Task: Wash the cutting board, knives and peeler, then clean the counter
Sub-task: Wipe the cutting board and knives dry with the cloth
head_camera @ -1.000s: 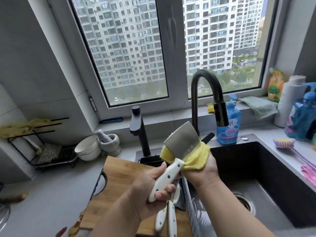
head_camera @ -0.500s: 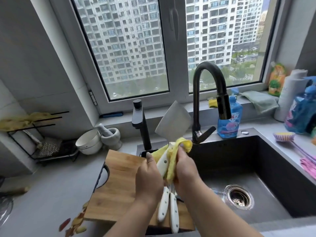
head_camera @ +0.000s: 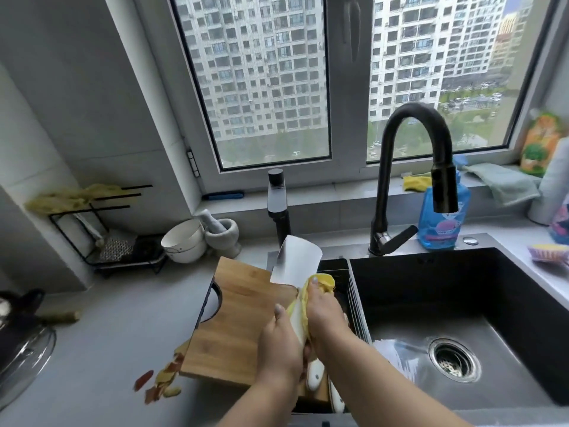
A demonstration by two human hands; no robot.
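the cleaver (head_camera: pixel 297 262) stands blade-up over the back right corner of the cutting board (head_camera: pixel 243 322), which bridges the counter (head_camera: pixel 101 349) and the left edge of the sink (head_camera: pixel 480 303); the left hand (head_camera: pixel 278 345) is wrapped round the handle low down, and the right hand (head_camera: pixel 323 315) presses a yellow cloth (head_camera: pixel 311 295) around the top of the handle and the heel of the blade; the two hands sit together, touching; the step looks like scrubbing the handle and its joint with the blade; to do it well, keep the left grip firm so the blade cannot swing, wipe from the spine side and away from the edge, and work the cloth into the joint where grime gathers; a wet handle could slip, so go slowly; two more white-handled knives (head_camera: pixel 317 377) lie at the board's front right corner, seemingly not yet washed; peel scraps (head_camera: pixel 160 383) sit on the counter by the board's front left corner; no water is visibly running from the tap (head_camera: pixel 412 167).
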